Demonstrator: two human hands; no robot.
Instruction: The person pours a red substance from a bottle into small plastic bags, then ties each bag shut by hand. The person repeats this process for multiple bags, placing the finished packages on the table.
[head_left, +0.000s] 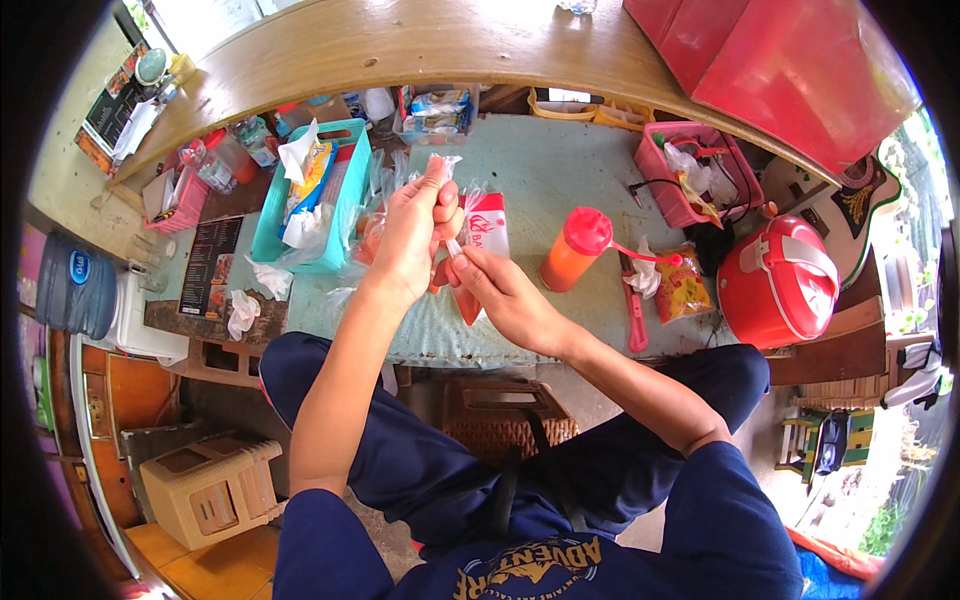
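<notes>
My left hand grips the gathered top of a small clear plastic bag, whose free end pokes out above the thumb. Lower down, my right hand pinches the twisted neck of this bag. Red-orange liquid fills its bottom part, which hangs below my fingers; some of the bag is hidden by my hands. Behind them lies a red and white printed packet. To the right stands a squeeze bottle of orange sauce with a red lid and a tethered cap. More clear bags with orange contents lie left of my hands.
A turquoise basket holds a tissue pack. Rightward are a pink cutter knife, a yellow snack-like packet, a red rice cooker and a pink basket with cables. A wooden shelf overhangs the table's far side.
</notes>
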